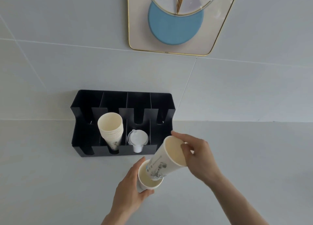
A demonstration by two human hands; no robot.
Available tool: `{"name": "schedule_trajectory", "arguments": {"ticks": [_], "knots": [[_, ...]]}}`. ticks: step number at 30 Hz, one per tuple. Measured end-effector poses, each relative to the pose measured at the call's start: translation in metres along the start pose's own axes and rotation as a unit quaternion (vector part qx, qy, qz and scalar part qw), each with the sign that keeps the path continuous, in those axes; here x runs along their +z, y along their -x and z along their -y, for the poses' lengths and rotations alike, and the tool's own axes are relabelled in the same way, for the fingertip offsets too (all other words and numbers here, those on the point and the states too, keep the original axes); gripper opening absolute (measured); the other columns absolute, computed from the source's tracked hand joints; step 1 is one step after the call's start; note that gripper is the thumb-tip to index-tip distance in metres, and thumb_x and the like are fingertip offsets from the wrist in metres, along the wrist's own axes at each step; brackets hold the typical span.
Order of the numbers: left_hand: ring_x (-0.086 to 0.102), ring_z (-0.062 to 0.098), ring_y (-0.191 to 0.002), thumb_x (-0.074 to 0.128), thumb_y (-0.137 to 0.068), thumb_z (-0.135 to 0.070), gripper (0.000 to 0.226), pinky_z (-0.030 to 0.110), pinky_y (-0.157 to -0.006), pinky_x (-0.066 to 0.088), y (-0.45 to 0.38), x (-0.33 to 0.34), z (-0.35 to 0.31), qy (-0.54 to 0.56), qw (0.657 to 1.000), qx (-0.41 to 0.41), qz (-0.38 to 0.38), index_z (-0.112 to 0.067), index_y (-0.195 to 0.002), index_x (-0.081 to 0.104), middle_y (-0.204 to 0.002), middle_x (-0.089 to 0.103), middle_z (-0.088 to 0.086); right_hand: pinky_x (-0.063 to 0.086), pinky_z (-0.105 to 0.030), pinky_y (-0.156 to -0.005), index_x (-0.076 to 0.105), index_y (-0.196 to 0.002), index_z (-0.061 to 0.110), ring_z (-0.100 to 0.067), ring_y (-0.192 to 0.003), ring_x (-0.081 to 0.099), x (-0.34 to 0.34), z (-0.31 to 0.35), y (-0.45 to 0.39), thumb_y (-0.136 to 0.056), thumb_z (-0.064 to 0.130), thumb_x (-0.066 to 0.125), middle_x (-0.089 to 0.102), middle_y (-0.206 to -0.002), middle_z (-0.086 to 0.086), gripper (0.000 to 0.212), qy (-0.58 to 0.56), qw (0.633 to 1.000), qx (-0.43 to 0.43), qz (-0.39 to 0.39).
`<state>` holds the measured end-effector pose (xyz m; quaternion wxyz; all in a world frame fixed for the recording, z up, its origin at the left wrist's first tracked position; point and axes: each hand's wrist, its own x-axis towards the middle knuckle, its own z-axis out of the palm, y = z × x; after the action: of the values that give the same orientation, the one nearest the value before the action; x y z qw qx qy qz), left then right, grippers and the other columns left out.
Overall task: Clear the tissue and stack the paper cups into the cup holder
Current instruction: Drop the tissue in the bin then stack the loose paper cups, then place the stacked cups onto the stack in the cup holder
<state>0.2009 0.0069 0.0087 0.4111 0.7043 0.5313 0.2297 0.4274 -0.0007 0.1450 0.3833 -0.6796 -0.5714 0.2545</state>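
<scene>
A black cup holder (81, 136) with several slots stands against the wall. A stack of cream paper cups (111, 130) leans in its second slot from the left. My left hand (128, 189) grips a paper cup (147, 182) near the table. My right hand (196, 155) holds a second, printed paper cup (169, 155) by the rim, tilted, with its base inside the mouth of the lower cup. No tissue is visible.
A clear plastic lid and a small white container (137, 140) sit in the third slot. On the wall above hangs a gold-framed decoration (171, 30) with a blue disc. The grey tabletop (50, 182) spreads to the left and right.
</scene>
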Motion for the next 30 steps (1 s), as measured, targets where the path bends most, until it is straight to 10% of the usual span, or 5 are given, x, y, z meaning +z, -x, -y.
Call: {"name": "schedule_trajectory", "arguments": {"ticks": [8,14,19,23,30], "knots": [[0.059,0.001,-0.117,0.086,-0.056,-0.05,0.113,0.025,-0.093,0.051,0.013,-0.019,0.005,0.026,0.998,-0.033,0.036,-0.07,-0.139,0.013,-0.135,0.049,-0.038,0.054,-0.031,-0.091,0.065,-0.131,0.038,-0.011,-0.109,0.064,0.086,-0.013,0.031,-0.095,0.005,0.053,0.07,-0.122,0.013,0.05,0.138,0.989,-0.009,0.061],[0.044,-0.006,-0.132,0.09,-0.053,-0.054,0.119,0.03,-0.108,0.042,0.019,-0.034,0.012,0.077,0.991,-0.058,0.088,-0.056,-0.148,0.018,-0.144,0.043,-0.032,0.048,-0.017,-0.087,0.058,-0.138,0.034,0.002,-0.099,0.064,0.095,-0.028,0.039,-0.101,0.025,0.056,0.063,-0.13,0.016,0.038,0.026,0.984,0.154,0.089],[0.061,0.004,-0.114,0.065,-0.069,-0.074,0.075,0.034,-0.101,0.05,0.012,-0.059,-0.006,0.156,0.971,-0.172,0.049,-0.036,-0.133,0.053,-0.129,0.062,-0.014,0.06,-0.039,-0.091,0.063,-0.134,0.019,-0.013,-0.107,0.067,0.086,-0.034,0.038,-0.097,0.029,0.059,0.066,-0.126,0.007,0.039,-0.09,0.945,0.298,0.099],[0.07,0.022,-0.101,0.064,-0.092,-0.049,0.032,0.043,-0.096,0.057,0.001,-0.068,-0.025,0.189,0.948,-0.245,0.072,-0.021,-0.104,0.071,-0.113,0.071,0.004,0.063,-0.043,-0.084,0.061,-0.11,-0.007,-0.032,-0.105,0.067,0.077,-0.031,0.034,-0.087,0.023,0.061,0.071,-0.105,-0.015,0.037,-0.126,0.921,0.351,0.113],[0.073,0.023,-0.078,0.066,-0.093,-0.02,0.018,0.038,-0.083,0.063,-0.005,-0.068,-0.029,0.218,0.927,-0.291,0.09,-0.008,-0.093,0.079,-0.098,0.075,0.013,0.062,-0.034,-0.078,0.078,-0.094,0.005,-0.014,-0.077,0.065,0.069,-0.025,0.034,-0.083,0.008,0.055,0.068,-0.081,-0.003,0.025,-0.134,0.915,0.331,0.189]]}}
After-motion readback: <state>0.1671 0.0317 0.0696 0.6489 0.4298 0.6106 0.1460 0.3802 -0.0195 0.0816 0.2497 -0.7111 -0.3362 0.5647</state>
